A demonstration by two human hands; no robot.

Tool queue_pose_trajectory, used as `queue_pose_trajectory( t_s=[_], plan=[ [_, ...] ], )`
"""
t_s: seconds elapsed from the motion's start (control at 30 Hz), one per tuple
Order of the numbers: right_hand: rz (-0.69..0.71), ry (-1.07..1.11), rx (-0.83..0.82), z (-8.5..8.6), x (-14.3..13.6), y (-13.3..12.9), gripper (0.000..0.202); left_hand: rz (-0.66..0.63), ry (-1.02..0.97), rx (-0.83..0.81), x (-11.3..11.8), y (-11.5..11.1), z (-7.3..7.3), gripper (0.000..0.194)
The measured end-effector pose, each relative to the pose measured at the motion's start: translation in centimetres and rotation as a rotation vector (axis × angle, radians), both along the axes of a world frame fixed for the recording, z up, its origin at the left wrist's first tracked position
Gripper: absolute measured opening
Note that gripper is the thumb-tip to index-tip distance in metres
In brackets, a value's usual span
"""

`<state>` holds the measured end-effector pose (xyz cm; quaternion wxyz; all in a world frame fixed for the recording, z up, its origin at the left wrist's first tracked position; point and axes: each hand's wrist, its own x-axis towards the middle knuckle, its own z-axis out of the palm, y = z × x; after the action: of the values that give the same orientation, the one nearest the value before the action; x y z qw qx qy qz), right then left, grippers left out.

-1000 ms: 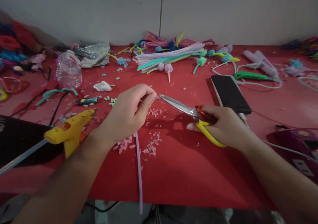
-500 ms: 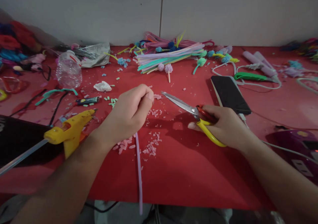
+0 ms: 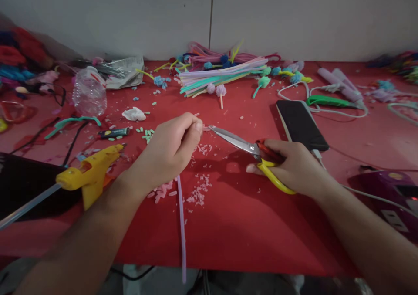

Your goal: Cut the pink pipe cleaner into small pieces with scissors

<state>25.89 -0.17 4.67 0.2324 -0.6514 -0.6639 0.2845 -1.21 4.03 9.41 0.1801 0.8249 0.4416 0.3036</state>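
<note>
My left hand (image 3: 174,144) is closed round a lilac pipe cleaner (image 3: 181,234), whose long end hangs down past the table's front edge. In my right hand (image 3: 290,162) are scissors (image 3: 237,141) with red and yellow handles. Their blades look closed, and the tips lie just right of my left fingertips. Pink clippings (image 3: 199,192) are scattered on the red table (image 3: 241,234) below and between the hands. More pink pieces (image 3: 163,191) lie beside my left wrist, and small green pieces (image 3: 146,134) lie behind it.
A yellow glue gun (image 3: 94,168) stands at the left, near a plastic bottle (image 3: 89,92). Bundled pipe cleaners (image 3: 222,75) lie at the back. At the right are a phone (image 3: 302,125) with a cable, a green cutter (image 3: 328,100) and a purple box (image 3: 388,199).
The scissors have moved slightly left, bringing their tips closer to my left fingertips. My left hand has barely moved and keeps its hold.
</note>
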Motion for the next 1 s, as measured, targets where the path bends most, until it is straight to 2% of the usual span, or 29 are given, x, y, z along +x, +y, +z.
queue_pose_trajectory(
  t_s=[0.33, 0.77, 1.0],
  plan=[
    [-0.042, -0.016, -0.032, 0.33, -0.34, 0.00, 0.080, 0.031, 0.030, -0.031, 0.09, -0.21, 0.16, 0.028],
    [-0.013, 0.009, 0.012, 0.22, -0.01, -0.09, 0.075, 0.002, 0.006, -0.009, 0.10, -0.14, 0.30, 0.029],
    [-0.003, -0.002, -0.027, 0.07, 0.04, -0.05, 0.074, 0.001, 0.002, -0.017, 0.10, -0.17, 0.31, 0.030]
  ],
)
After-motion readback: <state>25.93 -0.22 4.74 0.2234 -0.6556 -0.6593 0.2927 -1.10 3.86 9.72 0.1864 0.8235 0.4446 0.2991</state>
